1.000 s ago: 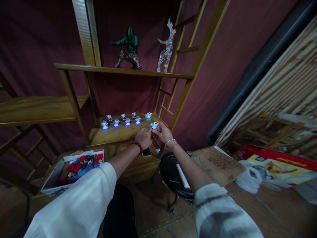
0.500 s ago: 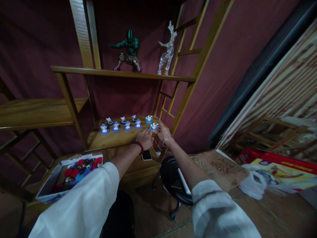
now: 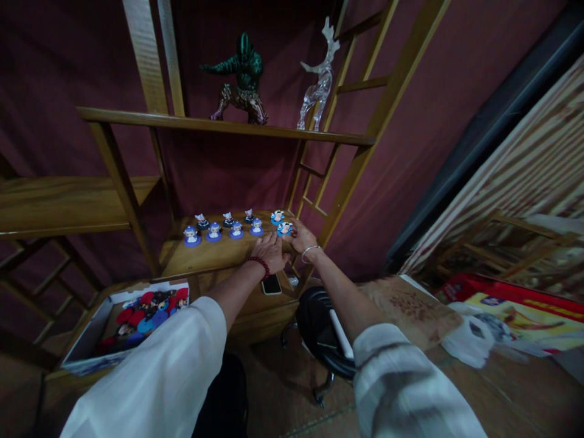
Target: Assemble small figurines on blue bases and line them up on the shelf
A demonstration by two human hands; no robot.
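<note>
My right hand (image 3: 303, 238) closes its fingers on the right side of a small blue-based figurine (image 3: 285, 229) at the right end of the lower wooden shelf (image 3: 182, 258). Just behind it stands a matching blue-based figurine (image 3: 277, 217). My left hand (image 3: 270, 252) rests at the shelf's front edge, palm down with fingers stretched out, holding nothing I can see. To its left is a row of several purple-based figurines (image 3: 236, 230). Behind that row are 3 dark-based figurines (image 3: 228, 219) with light heads.
An open box (image 3: 82, 347) of red, black and blue figurines sits at lower left. A phone (image 3: 272, 285) lies below my left hand. Above, the upper shelf (image 3: 219, 126) bears a green-and-brown statue (image 3: 246, 79) and a clear deer (image 3: 318, 85). A black stool (image 3: 314, 316) stands below.
The camera view has shifted slightly. My right hand stays on the front blue-based figurine, which now sits a little closer to the one behind. My left hand remains at the shelf edge.
</note>
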